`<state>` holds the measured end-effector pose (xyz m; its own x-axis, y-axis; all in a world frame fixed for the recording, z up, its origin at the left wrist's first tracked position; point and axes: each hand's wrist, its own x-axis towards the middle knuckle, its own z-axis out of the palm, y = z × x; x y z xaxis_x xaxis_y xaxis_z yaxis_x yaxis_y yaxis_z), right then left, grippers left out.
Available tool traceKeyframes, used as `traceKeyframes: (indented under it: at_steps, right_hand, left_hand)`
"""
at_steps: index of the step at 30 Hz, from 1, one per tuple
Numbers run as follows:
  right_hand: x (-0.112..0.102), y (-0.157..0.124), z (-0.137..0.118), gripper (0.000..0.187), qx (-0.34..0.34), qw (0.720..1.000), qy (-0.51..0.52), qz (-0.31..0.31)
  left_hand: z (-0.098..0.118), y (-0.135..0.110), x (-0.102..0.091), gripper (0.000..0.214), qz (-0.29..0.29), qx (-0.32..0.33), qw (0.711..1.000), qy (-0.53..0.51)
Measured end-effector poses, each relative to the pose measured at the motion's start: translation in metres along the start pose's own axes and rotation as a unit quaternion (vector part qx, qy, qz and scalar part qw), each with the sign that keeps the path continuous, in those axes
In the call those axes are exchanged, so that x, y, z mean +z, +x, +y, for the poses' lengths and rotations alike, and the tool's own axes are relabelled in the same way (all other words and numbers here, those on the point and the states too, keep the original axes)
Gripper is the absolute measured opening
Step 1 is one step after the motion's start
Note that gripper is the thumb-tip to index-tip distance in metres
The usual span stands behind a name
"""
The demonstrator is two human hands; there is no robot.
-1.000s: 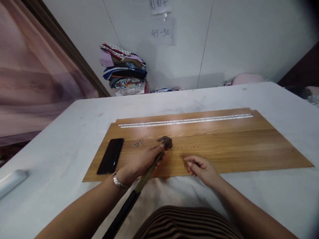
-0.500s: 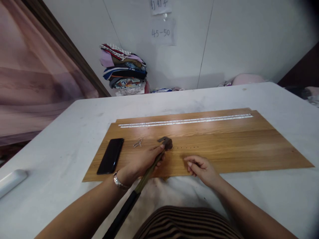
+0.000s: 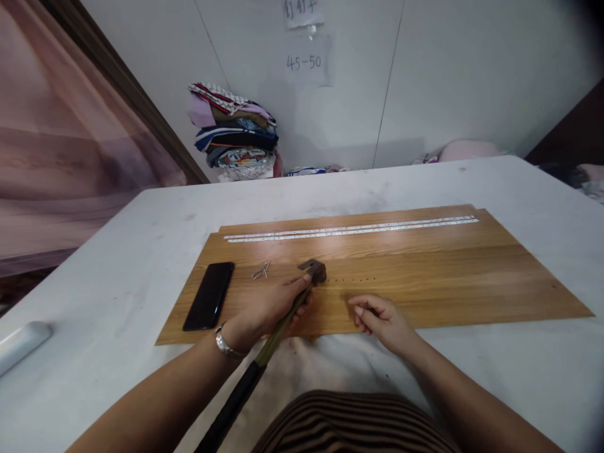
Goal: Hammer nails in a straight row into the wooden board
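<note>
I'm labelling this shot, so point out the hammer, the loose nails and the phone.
Hammer (image 3: 268, 352): head view, on the greenish part of its handle.
Loose nails (image 3: 262, 272): head view, on the middle of the small pile.
Phone (image 3: 209, 296): head view, on the middle of its dark face.

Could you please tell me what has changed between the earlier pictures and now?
Nothing visibly changed; I see nothing taken up or let go. The left hand still grips the hammer; the right hand, phone, nails and board stay in place.
</note>
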<state>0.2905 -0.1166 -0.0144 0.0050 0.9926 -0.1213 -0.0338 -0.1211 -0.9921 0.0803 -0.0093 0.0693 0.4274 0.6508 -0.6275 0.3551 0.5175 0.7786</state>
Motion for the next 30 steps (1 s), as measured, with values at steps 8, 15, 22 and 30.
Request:
traceKeyframes:
  at_steps: [8,15,22,30]
  right_hand:
    - [-0.0007,0.0,0.0067,0.024,0.001,1.0,0.009,-0.001]
    - [-0.0005,-0.0001,0.0042,0.024,0.003,1.0,0.012,-0.003]
    - [-0.0002,0.0005,0.0022,0.024,0.006,1.0,0.004,-0.002]
    - [-0.0002,0.0004,0.003,0.024,0.002,1.0,0.005,-0.007]
  left_hand:
    - [0.0035,-0.0026,-0.0008,0.042,-0.004,0.008,1.0,-0.008]
    - [-0.0035,0.0017,-0.0016,0.043,-0.001,0.001,1.0,-0.004]
    - [0.0026,-0.0015,-0.0012,0.042,-0.013,0.019,1.0,-0.02]
    - [0.0007,-0.0011,0.0006,0.042,0.002,0.016,1.0,-0.003]
